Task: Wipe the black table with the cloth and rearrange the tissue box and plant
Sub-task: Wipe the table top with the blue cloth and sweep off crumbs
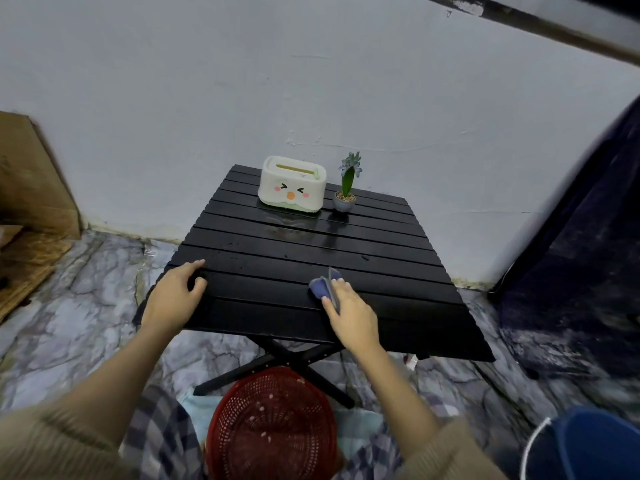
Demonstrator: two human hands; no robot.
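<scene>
marble-patterned flooring in grey and white spreads under a black table, the landmark for everything else. nearest the camera, below the table's front edge, a red mesh basket with a perforated plastic weave sits between checked fabric and pale blue cloth; a blue bucket with a white handle shows at the lower right corner. beige knitted sleeves frame both forearms.

the table top is made of long glossy slats with narrow gaps, set on crossed black legs. small droplets and a wet sheen show on the slats. the left hand rests on the table's near left corner, fingers spread and curled over the edge, holding nothing else. the right hand lies on the near middle of the table, fingers pressed down on a small crumpled blue-grey cloth that touches the slats.

at the table's far edge stands a rounded white tissue box with a cartoon face, pink cheeks, an orange beak and a green base; its slot faces up. just beside it to the right, apart from it, a small potted plant stands upright in a grey ceramic pot, with green leaves and a bluish flower spike.

beyond the table rises a rough whitewashed wall. left of the table lean brown wooden boards; right of it hangs dark blue fabric.
</scene>
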